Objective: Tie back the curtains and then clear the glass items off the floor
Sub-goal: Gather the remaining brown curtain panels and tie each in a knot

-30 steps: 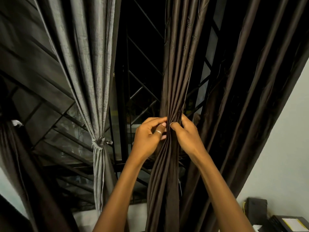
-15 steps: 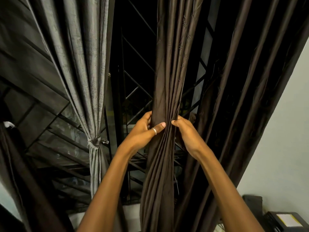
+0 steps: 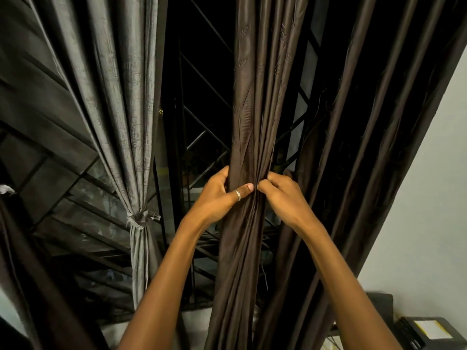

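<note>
Between the two hands, the brown curtain (image 3: 249, 109) is gathered into a bunch. The left hand (image 3: 219, 198) wraps around it, ringed thumb across the front, and the right hand (image 3: 280, 198) pinches folds against it. No tie shows, so freeing either hand to fetch one would likely spill the slippery folds. Left of the left hand, a grey curtain (image 3: 131, 109) hangs knotted before a window grille (image 3: 199, 141). Right of the right hand is a pale wall (image 3: 429, 198). Floor and glass items are out of view.
</note>
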A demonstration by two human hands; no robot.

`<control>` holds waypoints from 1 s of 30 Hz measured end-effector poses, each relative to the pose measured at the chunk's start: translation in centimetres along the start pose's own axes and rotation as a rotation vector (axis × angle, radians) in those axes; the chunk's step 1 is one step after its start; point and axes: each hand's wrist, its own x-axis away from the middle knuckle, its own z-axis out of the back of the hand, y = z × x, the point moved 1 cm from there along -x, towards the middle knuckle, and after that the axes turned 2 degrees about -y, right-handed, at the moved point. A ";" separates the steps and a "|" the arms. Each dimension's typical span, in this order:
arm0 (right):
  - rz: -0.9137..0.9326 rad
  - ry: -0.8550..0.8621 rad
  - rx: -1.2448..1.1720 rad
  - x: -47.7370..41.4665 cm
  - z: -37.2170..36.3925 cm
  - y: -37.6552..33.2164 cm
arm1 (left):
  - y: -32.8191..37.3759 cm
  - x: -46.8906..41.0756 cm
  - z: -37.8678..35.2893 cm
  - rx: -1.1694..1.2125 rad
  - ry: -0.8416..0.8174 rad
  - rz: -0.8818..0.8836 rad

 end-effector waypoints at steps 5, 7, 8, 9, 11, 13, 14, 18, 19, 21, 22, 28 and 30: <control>0.003 -0.153 -0.371 0.3 -0.1 0.0 | -0.1 -0.5 0.9 -0.136 -0.016 -0.037; 0.009 -0.162 -0.393 0.2 -0.3 -0.1 | -0.1 -0.6 1.2 -0.198 -0.038 -0.028; 0.008 -0.155 -0.393 0.0 -0.4 0.2 | 0.1 -0.7 1.4 -0.226 -0.044 -0.008; 0.004 -0.150 -0.394 -0.1 -0.5 0.2 | 0.2 -0.8 1.6 -0.243 -0.054 0.017; -0.006 -0.147 -0.387 -0.3 -0.6 0.4 | 0.6 -1.2 1.9 -0.253 -0.110 0.035; -0.003 -0.158 -0.389 -0.3 -0.6 0.2 | 1.4 -1.6 2.3 -0.255 -0.190 0.015; 0.000 -0.167 -0.391 -0.4 -0.5 0.1 | 1.8 -1.8 2.4 -0.258 -0.232 0.002; 0.004 -0.195 -0.366 -0.9 -0.1 -0.1 | 2.6 -2.8 2.9 -0.356 -0.338 0.043; 0.011 -0.192 -0.349 -1.0 -0.1 0.0 | 2.7 -2.9 3.0 -0.418 -0.339 0.059; 0.024 -0.145 -0.275 -1.3 0.1 0.4 | 2.9 -2.7 3.0 -0.552 -0.291 0.069; 0.029 -0.102 -0.205 -1.4 0.1 0.7 | 3.0 -2.6 2.9 -0.606 -0.238 0.055; 0.157 0.196 0.423 -1.7 0.5 0.5 | 1.5 -1.7 1.3 -0.734 0.187 -0.114; 0.141 0.243 0.453 -1.7 0.5 0.3 | 1.2 -1.0 0.2 -0.761 0.343 -0.169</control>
